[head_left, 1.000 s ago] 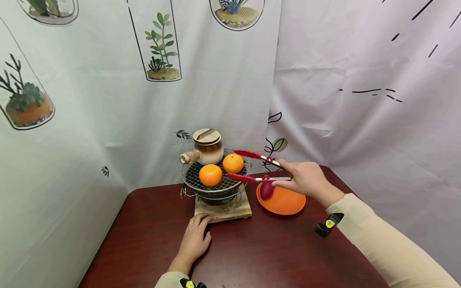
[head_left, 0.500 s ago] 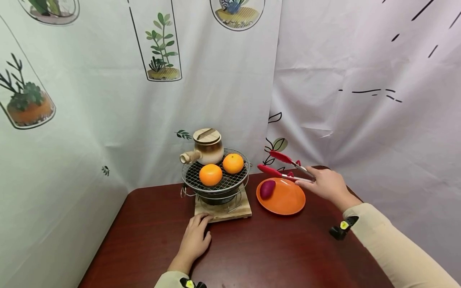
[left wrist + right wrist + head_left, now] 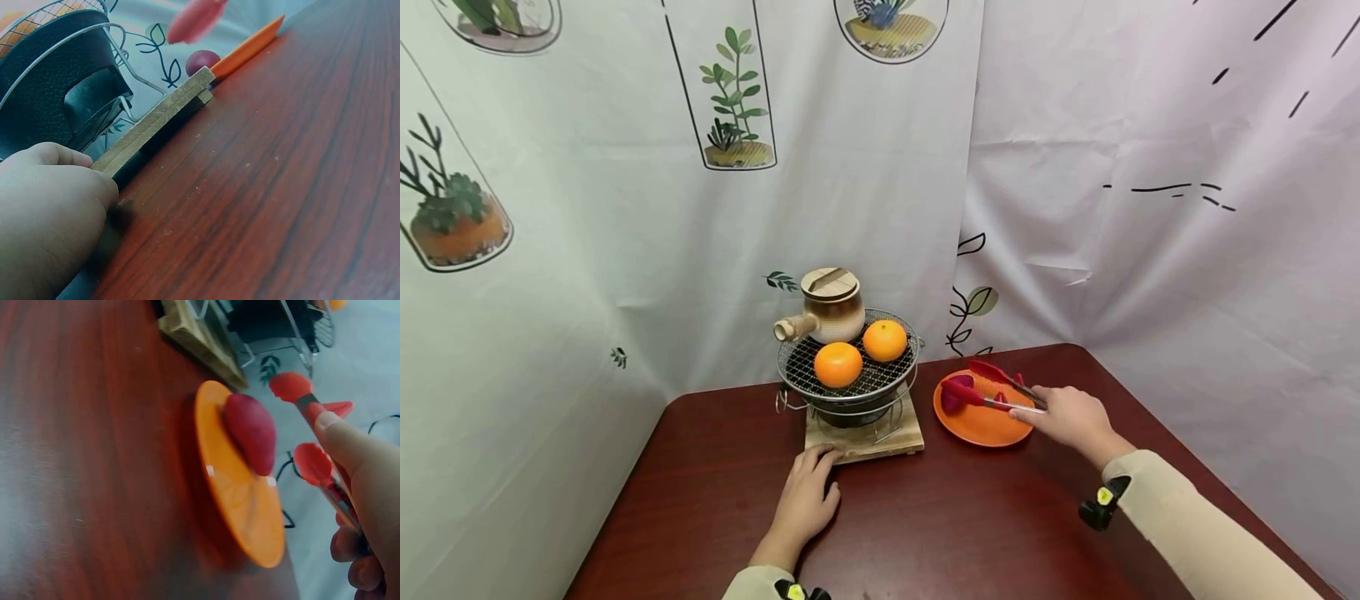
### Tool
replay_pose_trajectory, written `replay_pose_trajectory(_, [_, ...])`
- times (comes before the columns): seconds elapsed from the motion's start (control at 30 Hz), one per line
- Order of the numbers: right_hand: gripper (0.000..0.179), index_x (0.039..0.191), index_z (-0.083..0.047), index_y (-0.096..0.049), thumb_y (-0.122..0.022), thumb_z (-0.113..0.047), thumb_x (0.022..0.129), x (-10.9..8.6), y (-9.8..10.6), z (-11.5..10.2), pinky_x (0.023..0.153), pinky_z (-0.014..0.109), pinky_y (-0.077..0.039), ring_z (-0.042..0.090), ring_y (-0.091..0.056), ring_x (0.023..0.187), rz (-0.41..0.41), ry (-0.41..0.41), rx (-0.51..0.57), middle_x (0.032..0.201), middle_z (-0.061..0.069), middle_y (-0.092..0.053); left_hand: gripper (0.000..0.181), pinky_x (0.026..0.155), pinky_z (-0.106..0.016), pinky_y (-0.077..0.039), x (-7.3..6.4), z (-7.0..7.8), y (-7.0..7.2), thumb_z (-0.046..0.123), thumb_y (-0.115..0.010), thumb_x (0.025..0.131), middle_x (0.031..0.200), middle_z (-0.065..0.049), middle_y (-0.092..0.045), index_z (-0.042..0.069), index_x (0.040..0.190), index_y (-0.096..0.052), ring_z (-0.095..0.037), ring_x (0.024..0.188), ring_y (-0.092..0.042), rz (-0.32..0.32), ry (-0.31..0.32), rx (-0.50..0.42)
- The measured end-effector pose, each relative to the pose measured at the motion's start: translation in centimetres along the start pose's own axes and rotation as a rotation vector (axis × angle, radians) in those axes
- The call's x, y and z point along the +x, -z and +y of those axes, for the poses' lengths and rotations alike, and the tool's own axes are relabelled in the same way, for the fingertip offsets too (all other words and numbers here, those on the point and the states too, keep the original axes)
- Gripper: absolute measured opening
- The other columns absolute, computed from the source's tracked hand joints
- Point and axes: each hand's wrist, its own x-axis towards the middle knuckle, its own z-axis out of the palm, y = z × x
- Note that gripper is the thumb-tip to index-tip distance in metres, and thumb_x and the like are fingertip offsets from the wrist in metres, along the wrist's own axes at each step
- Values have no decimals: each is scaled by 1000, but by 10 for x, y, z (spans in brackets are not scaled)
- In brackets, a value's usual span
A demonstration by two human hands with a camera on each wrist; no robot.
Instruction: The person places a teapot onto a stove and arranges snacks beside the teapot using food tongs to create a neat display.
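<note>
My right hand (image 3: 1072, 423) grips a pair of metal tongs with red tips (image 3: 964, 392). The tips stand apart, over the orange plate (image 3: 992, 433). In the head view they overlap a purple sweet potato (image 3: 250, 432) lying on that plate; the right wrist view shows them above and beside it with nothing between. My left hand (image 3: 807, 493) lies on the table with its fingertips at the near edge of a wooden board (image 3: 880, 450), fingers relaxed. In the left wrist view, this hand (image 3: 50, 212) touches the board's corner.
A round tabletop grill (image 3: 850, 408) stands on the board. On its wire mesh sit two oranges (image 3: 838, 365) and a clay pot (image 3: 837, 321) with a wooden lid and side handle. A printed curtain (image 3: 880, 183) hangs behind the dark red table (image 3: 715, 483).
My right hand has drawn the open tongs rightward off the grill, then lowered them over the plate and sweet potato. The left hand stays at the board's edge.
</note>
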Motion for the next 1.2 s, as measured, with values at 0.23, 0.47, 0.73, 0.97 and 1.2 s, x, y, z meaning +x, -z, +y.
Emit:
replay_pose_trajectory(0.23, [87,134,-4,-65,-61,-74,83,-4,-15,-1,68,53,-56,38,-67,95,-56,-36,21,119,24,-69,48,101,-53,-44,1,1,1,6,-71,79,133,-9,-57,12,127,-66,-35,124,-50,0,2,0])
replay_pose_trajectory(0.47, [91,133,-1,-65,-60,-76,82,1,-14,-1,71,54,-56,35,-66,93,-74,-42,30,116,23,-70,48,101,-53,-44,2,1,2,6,-72,79,132,-10,-57,12,127,-66,-34,124,-50,-3,2,-2])
replay_pose_trajectory(0.73, [95,133,1,-64,-60,-78,80,5,-17,-2,68,50,-55,34,-65,95,-106,-63,76,119,22,-69,48,101,-53,-44,1,2,2,7,-72,80,133,-9,-57,12,127,-66,-34,124,-50,-13,7,-2])
replay_pose_trajectory(0.97, [85,131,-5,-68,-63,-74,81,7,-18,-4,64,45,-52,27,-63,85,-105,-53,74,110,17,-72,47,101,-53,-44,2,1,2,6,-71,81,133,-9,-57,12,127,-66,-33,125,-50,-14,12,-1])
replay_pose_trajectory(1.2, [75,131,-10,-69,-66,-68,83,4,-18,-4,60,42,-50,24,-60,79,-101,-43,55,107,15,-72,47,101,-54,-44,1,1,2,6,-71,81,134,-9,-56,12,127,-66,-34,125,-50,-27,17,-5])
